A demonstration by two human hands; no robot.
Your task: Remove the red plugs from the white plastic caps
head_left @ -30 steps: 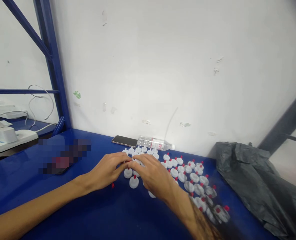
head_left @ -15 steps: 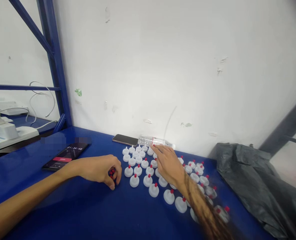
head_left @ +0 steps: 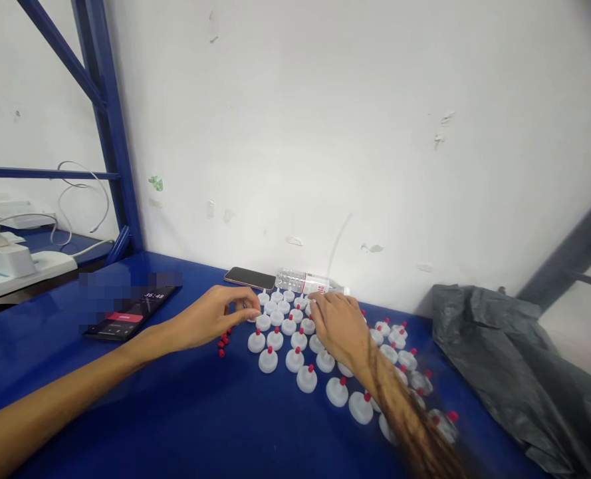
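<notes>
My left hand (head_left: 233, 311) pinches at the left edge of a group of white nozzle caps (head_left: 268, 360). Its thumb and fingertips meet over a white piece there, and what they grip is mostly hidden. Small red tips (head_left: 222, 344) lie loose on the blue table just below that hand. My right hand (head_left: 339, 327) is bent over the middle of the group, its fingers together and pointing down at a cap near the back; what is under them is hidden. Many caps carry a red tip on the nozzle, while several at the back left have bare white nozzles.
A phone (head_left: 250, 278) and a clear plastic bottle (head_left: 311, 282) lie by the wall behind the caps. Another phone (head_left: 130, 313) showing a timer lies at left. A dark grey plastic bag (head_left: 494, 359) sits at right. A blue frame post (head_left: 118, 133) and power strip (head_left: 26, 273) stand left.
My left hand has moved from over the loose red tips up and right to the caps, uncovering the tips. My right hand has curled its fingers down, in nearly the same place.
</notes>
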